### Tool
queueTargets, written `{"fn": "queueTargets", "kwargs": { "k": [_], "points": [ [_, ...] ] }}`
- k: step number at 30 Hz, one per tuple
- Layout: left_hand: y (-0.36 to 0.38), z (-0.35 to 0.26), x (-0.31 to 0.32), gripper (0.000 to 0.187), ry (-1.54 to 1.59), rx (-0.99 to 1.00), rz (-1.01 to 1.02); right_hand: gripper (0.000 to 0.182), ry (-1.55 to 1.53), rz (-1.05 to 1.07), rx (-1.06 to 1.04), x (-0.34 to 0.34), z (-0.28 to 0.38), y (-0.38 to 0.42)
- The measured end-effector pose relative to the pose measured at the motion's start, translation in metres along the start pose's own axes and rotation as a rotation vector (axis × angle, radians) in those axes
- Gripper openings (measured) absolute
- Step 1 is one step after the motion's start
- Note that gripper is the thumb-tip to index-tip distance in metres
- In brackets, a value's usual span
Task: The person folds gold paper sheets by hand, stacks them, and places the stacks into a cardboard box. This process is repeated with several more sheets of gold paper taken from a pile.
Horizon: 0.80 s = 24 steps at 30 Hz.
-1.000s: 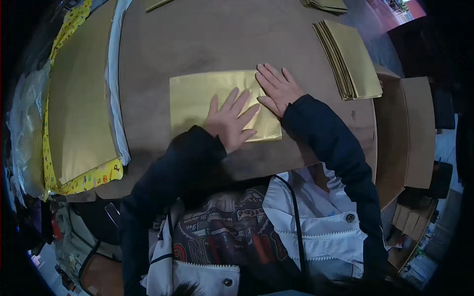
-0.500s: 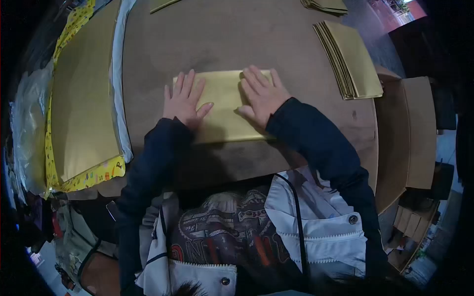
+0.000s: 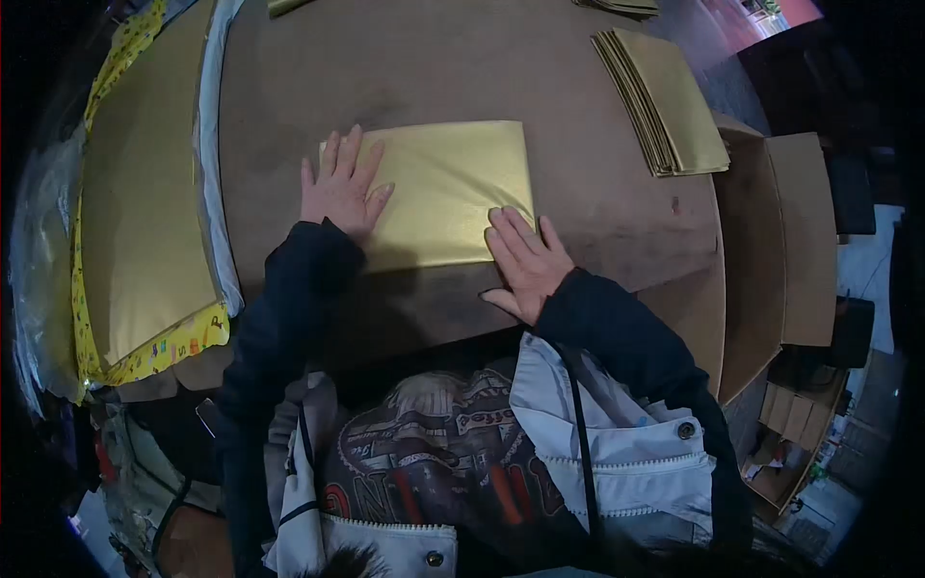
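A folded sheet of gold paper [image 3: 438, 183] lies flat on the brown table in front of me, with faint creases toward its lower right. My left hand [image 3: 344, 185] rests flat over its left edge, fingers spread. At the lower right corner, my right hand [image 3: 528, 260] touches the paper with its fingertips. The fingers of that hand are stretched out, the thumb apart, and its palm lies off the sheet. Neither hand grasps anything.
A stack of folded gold paper [image 3: 665, 101] lies at the right of the table [image 3: 414, 63], with more at the far edge. Large gold sheets [image 3: 154, 193] on yellow printed wrapping [image 3: 164, 344] fill the left side. An open cardboard box [image 3: 771, 241] stands beyond the right edge.
My right hand has slid from the upper right of the gold paper down to its lower right corner. My left hand stays on the left edge. The whole view has shifted slightly.
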State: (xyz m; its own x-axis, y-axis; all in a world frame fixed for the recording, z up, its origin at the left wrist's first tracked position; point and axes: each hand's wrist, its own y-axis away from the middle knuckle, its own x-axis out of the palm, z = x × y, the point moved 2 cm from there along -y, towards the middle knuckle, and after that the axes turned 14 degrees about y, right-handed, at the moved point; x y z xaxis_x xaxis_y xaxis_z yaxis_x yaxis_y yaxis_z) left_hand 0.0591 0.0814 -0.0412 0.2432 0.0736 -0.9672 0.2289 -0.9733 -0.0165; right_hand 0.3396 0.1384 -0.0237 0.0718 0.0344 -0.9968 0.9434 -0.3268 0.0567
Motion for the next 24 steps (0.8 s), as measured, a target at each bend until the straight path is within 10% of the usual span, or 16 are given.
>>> {"fn": "queueTargets", "kwargs": {
  "k": [24],
  "points": [
    [0.006,-0.005,-0.003,0.058,-0.162,-0.137,0.093,0.058,-0.038,-0.157,0.143,-0.007,-0.022,0.043]
  ]
}}
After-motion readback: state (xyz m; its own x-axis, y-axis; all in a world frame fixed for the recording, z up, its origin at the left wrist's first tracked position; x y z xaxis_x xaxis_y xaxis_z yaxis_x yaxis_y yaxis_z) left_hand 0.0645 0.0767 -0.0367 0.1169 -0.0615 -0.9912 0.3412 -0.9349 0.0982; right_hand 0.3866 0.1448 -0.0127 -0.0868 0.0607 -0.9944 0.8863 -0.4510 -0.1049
